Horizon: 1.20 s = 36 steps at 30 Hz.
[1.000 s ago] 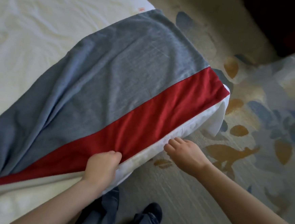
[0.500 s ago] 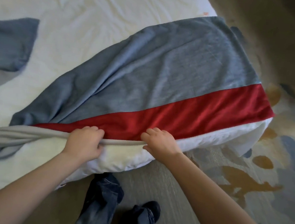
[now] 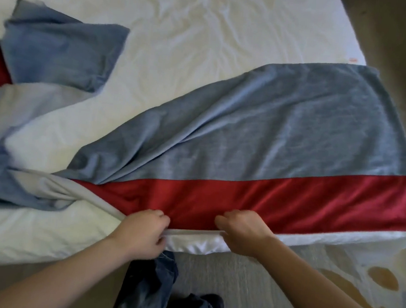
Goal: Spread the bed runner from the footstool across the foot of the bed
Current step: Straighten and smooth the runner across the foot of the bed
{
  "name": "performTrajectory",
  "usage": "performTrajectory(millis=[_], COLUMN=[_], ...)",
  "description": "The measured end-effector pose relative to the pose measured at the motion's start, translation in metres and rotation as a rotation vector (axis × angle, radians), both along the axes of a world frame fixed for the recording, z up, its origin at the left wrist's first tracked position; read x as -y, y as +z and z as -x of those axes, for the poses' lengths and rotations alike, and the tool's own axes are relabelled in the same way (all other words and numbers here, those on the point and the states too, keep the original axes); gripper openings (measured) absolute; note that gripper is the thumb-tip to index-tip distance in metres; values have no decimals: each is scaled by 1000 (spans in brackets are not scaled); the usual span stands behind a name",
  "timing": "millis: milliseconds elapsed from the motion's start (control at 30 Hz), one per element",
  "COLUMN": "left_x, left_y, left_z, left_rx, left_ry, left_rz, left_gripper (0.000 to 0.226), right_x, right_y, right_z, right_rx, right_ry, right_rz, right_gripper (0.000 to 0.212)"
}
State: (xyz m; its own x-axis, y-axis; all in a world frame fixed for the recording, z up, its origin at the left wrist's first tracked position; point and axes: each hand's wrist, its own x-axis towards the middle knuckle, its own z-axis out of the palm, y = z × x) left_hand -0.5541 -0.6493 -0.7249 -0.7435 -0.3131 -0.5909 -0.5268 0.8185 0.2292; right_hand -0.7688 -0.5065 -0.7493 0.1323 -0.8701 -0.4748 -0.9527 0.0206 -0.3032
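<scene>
A grey bed runner [image 3: 259, 134] with a red band is seen laid across a white bed [image 3: 206, 32]. Its pale near hem is gripped by both hands: the left hand [image 3: 142, 231] is curled round it, and the right hand [image 3: 242, 232], just beside, is closed on the same hem. To the right of the hands the runner is spread flat; to their left it is bunched and twisted. Below the hands, patterned carpet [image 3: 284, 281] is shown.

The bed runner [image 3: 271, 135] is matt grey knit cloth with a seemingly velvety red band; the bed [image 3: 207, 27] sheet is creased white cotton.
</scene>
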Motion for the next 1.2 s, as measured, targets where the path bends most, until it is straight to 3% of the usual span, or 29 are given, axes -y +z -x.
performTrajectory(millis=[133,233,333,433,500,600,667,767,900,1100,1200], left_x=[49,100,155,203,220,236,253,285,325,392,403], left_y=[5,7,4,-2,-7,-15,-16,-13,-3,16,11], left_z=[15,26,36,48,55,57,55,54,65,99,115], left_rx=[-245,-458,-550,-406,-229,-167,-183,-216,-241,-381,-195], left_ry=[218,375,478,588,465,330,318,296,238,264,291], left_rz=[35,183,327,207,86,38,15,44,179,391,345], left_gripper=[11,17,23,34,42,34,22,16,17,16,12], right_x=[37,79,134,194,230,273,293,314,340,391,399], right_y=[11,18,22,19,16,12,11,15,25,33,20], right_z=[12,25,38,53,64,71,70,67,71,89,99], right_rx=[28,12,-25,-49,-109,-184,-201,-261,-318,-340,-177], right_ry=[-65,-205,-346,-450,-475,-444,-371,-286,-347,-487,-483], right_rz=[50,190,266,339,321,254,166,7,99,284,213], right_gripper=[30,27,19,30,42,55,53,36,21,21,35])
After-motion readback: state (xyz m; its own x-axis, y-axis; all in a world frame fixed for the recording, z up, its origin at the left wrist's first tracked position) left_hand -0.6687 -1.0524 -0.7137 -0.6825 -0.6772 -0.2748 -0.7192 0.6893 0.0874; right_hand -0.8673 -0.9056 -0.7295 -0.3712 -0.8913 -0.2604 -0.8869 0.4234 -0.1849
